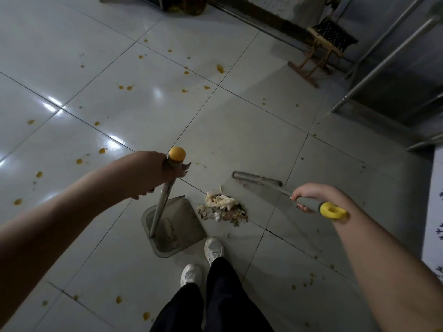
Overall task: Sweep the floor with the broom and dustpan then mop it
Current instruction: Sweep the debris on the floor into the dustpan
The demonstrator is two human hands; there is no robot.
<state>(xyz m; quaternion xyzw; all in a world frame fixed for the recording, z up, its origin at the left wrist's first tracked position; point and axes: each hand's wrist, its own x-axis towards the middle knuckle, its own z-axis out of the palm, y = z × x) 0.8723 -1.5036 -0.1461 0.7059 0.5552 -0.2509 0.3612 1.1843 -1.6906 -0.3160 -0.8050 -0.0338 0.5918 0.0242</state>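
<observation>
The left grip (148,173) is curled round the tall handle of the dustpan (184,219), whose pan sits on the floor (119,68) at lower centre of the frame. The right grip (311,195) is clamped on the broom (257,178) handle. The broom's head is on the tiles near the debris pile (223,207), up and to its right, and the pile lies just beside the pan's edge.

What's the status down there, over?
Left hand grips dustpan handle; right hand grips broom. Debris pile beside dustpan mouth, not yet in. Nothing in the way; yellow spots all around.
</observation>
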